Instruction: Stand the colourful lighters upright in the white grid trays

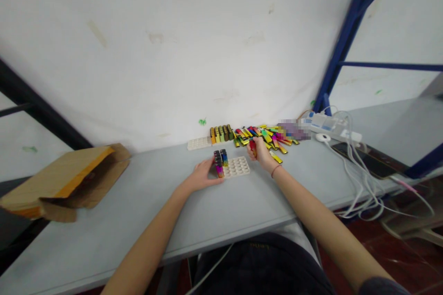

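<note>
A white tray with round holes point(238, 167) lies on the grey table point(145, 203). Several colourful lighters point(220, 160) stand upright at its left end. My left hand point(202, 176) rests beside them, fingers curled against the lowest lighter and the tray's left edge. My right hand point(261, 151) is closed round a red lighter point(253, 146), held just behind the tray. A loose heap of colourful lighters point(270, 136) lies by the wall, right behind that hand.
A second white tray point(200, 143) with a row of lighters point(221, 133) stands at the wall. An open cardboard box point(65, 182) lies at the left. A power strip point(327, 123), white cables point(353, 175) and a dark phone point(370, 159) sit right.
</note>
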{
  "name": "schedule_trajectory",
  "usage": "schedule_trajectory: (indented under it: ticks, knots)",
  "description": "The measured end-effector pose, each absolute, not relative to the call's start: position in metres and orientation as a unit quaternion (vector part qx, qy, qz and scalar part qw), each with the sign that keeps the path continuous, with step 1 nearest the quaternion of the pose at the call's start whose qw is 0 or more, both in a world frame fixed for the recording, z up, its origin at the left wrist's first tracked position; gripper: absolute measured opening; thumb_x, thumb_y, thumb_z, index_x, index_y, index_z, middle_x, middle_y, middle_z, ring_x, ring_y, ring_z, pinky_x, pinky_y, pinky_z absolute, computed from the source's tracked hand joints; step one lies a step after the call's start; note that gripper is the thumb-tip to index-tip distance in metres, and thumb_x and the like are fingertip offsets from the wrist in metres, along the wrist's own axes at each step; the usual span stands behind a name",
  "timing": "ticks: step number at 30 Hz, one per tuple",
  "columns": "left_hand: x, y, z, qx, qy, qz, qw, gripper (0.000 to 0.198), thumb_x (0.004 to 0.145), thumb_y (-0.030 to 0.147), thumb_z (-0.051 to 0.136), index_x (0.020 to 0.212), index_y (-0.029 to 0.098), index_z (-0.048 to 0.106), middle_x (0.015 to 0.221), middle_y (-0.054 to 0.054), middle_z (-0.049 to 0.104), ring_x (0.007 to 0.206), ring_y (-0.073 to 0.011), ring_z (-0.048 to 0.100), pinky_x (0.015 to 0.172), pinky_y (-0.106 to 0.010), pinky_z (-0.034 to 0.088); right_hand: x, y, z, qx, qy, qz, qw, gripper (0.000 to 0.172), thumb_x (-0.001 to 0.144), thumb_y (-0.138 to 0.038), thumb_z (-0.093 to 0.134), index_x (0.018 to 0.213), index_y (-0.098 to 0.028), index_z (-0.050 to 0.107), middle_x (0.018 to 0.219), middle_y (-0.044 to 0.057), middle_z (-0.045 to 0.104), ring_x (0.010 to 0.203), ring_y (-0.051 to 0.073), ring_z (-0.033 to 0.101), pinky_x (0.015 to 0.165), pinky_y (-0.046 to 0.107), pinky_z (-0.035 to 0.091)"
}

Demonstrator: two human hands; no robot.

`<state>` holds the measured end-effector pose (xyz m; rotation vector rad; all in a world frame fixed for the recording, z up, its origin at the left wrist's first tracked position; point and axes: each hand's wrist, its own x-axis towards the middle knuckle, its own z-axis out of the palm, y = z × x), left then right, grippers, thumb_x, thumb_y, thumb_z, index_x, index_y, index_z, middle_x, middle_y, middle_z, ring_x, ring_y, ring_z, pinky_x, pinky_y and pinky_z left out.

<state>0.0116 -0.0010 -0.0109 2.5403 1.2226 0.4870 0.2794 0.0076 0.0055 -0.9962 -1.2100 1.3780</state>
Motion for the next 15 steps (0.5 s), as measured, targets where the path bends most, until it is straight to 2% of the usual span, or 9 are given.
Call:
schedule_trajectory:
  ticks: [8, 15]
  knots:
    - [0.011, 0.0, -0.012, 0.874, 0.429, 0.173, 0.148, 0.078, 0.07, 0.056, 0.069, 0.133, 0.015, 0.046, 0.123, -0.014, 0.058, 0.113, -0.0351, 0.052, 0.099, -0.046, 0.037, 0.275, 0.001, 0.011, -0.411, -0.447, 0.631, 0.483, 0.033, 0.079, -0.041, 0.026, 0.053, -0.022, 0.031, 0.044, -0.005, 0.023, 0.038, 0.009, 0.017, 0.038, 0.023, 0.013]
    - [0.012, -0.002, -0.01, 0.878, 0.426, 0.166, 0.141, 0.084, 0.071, 0.058, 0.067, 0.138, 0.015, 0.04, 0.129, -0.015, 0.054, 0.117, -0.0353, 0.051, 0.101, -0.047, 0.036, 0.267, -0.001, 0.01, -0.439, -0.435, 0.612, 0.492, 0.035, 0.082, -0.045, 0.032, 0.056, -0.022, 0.035, 0.045, -0.005, 0.026, 0.038, 0.008, 0.02, 0.038, 0.022, 0.014]
